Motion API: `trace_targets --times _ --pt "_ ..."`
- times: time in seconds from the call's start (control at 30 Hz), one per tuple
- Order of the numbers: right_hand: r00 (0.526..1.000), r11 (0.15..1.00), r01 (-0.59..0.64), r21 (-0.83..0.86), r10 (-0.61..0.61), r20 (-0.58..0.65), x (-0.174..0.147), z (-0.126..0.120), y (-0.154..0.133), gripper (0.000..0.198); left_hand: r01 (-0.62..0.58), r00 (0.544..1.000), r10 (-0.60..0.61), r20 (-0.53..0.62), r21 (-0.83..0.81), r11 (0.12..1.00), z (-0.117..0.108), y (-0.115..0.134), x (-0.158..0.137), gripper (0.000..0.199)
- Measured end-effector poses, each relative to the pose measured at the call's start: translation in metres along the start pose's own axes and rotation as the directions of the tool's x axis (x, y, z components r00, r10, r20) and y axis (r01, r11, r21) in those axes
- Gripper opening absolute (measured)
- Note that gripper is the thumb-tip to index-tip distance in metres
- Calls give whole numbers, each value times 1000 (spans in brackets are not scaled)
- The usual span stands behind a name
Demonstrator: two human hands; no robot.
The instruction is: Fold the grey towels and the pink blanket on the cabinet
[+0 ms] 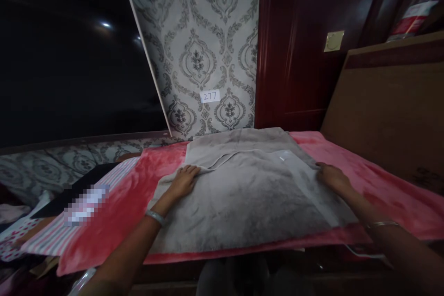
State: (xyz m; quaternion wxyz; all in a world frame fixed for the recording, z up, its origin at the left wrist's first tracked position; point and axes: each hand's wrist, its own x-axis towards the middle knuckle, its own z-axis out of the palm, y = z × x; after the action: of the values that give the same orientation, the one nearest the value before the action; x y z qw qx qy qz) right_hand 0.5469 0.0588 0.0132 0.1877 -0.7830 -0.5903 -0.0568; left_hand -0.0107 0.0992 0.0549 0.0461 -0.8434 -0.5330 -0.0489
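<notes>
A red blanket (118,212) is bordered by a cardboard box (388,111). Gray cloth (239,199) on it is gripped by left hand (186,179) and right hand (334,179).

Above the left hand (185,180), the person wears a broad, rounded bangle (156,217), pale grey with a faint sheen, around the wrist. The left forearm (133,245) is bare. Above the right hand (333,179) sits a much thinner bracelet (382,224), narrow and silvery, on an equally bare right forearm (398,240). At the bottom edge, what appear to be grey trouser legs (211,278) show dimly, their fabric too dark to tell.
</notes>
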Motion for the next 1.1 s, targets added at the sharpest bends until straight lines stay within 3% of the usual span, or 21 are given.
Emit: trace_targets --times 0.13,0.23,0.37,0.53,0.67,0.8,0.97,1.1 --pt "997 998 62 17 -63 37 6 7 -38 45 -51 998 49 31 60 997 7 22 33 63" --pt "981 981 182 70 -186 57 16 18 -71 44 -76 997 74 22 121 990 7 25 47 49" --pt "954 949 279 148 -292 75 34 34 -106 49 -44 996 58 -69 179 983 -3 12 48 33" --pt "928 920 333 207 -359 100 57 47 -134 70 -8 977 42 -211 159 987 -27 -15 37 36" --pt "904 899 381 216 -411 119 69 49 -149 81 -49 960 70 -271 86 995 -40 -20 27 34" --pt "892 891 414 188 -438 111 74 40 -154 61 -86 969 104 -225 89 992 -49 -12 19 29" --pt "925 924 366 110 -374 63 68 25 -142 24 13 987 21 -157 216 976 -67 -8 18 27" --pt "942 940 331 83 -335 34 58 16 -132 17 69 990 -33 -137 268 961 -69 -15 20 20"
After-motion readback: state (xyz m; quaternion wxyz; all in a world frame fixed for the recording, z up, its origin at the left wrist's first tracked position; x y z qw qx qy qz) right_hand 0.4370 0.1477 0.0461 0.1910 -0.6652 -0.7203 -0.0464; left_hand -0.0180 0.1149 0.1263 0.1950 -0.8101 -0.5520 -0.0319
